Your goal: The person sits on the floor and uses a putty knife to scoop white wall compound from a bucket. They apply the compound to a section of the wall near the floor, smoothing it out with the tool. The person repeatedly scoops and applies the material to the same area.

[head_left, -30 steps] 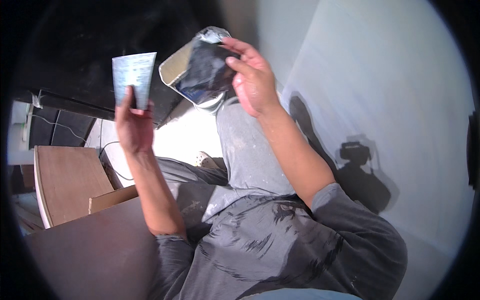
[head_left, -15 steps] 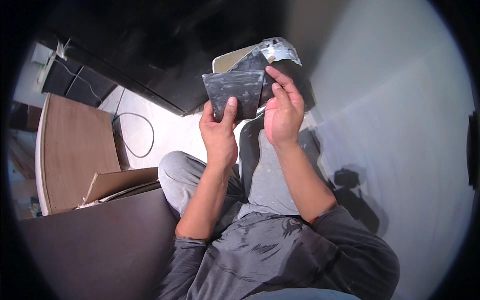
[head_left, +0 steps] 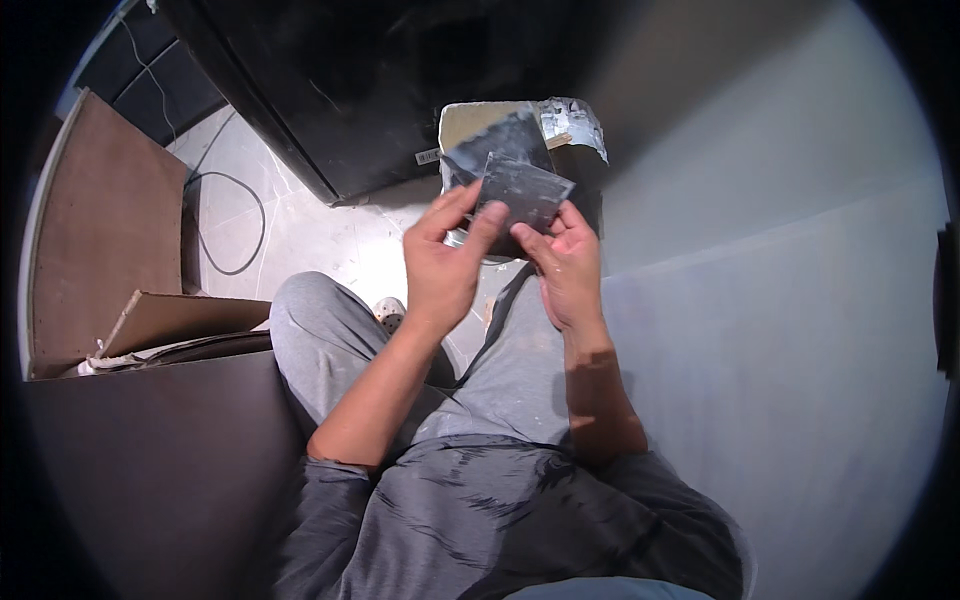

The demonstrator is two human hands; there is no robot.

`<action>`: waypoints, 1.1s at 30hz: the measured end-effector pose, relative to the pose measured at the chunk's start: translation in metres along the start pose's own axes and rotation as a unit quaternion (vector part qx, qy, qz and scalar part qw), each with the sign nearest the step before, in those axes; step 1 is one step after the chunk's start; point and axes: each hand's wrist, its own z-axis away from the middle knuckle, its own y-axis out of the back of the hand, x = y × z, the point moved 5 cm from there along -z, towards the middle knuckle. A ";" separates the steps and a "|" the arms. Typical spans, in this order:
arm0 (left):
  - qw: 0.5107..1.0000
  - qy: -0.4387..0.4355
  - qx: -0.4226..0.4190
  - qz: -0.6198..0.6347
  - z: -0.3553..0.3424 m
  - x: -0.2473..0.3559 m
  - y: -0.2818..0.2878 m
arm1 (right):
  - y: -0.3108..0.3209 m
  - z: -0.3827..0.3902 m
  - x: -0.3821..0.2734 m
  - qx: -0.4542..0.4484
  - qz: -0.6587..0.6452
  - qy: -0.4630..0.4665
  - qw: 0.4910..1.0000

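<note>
Two thin dark scraper plates, smeared with whitish residue, overlap between my hands. The front scraper plate (head_left: 525,190) is tilted, and the thumbs of both hands rest at its lower part. Behind it the rear scraper plate (head_left: 505,135) slants up to the right, its lower part hidden. My left hand (head_left: 445,250) is closed on the plates from the left, its fingers beside the rear one. On the right, my right hand (head_left: 568,260) pinches the front plate's lower right side. Just beyond the plates stands a box (head_left: 460,118) with a pale tan inside and a torn silvery flap (head_left: 577,122).
A large black cabinet-like body (head_left: 380,80) stands ahead. To the left are a wooden panel (head_left: 110,230), a cardboard piece (head_left: 195,322) and a dark brown surface (head_left: 150,460). A cable (head_left: 262,215) loops on the pale floor. A grey wall (head_left: 760,330) rises at my right.
My right hand has come from beside the plates to grip the front one. Both hands have lowered slightly, and the front plate has turned and shifted right. My view has shifted as well.
</note>
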 end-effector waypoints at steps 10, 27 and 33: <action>0.992 0.055 0.005 0.115 -0.099 0.000 0.083 | 0.099 -0.018 -0.093 0.090 0.122 0.081 0.985; 0.850 0.334 0.060 0.404 -0.103 -0.091 0.079 | -0.020 -0.134 -0.044 -0.018 0.659 0.012 0.752; 0.849 0.332 0.061 0.406 -0.105 -0.087 0.076 | -0.026 -0.161 -0.027 -0.063 0.691 -0.008 0.720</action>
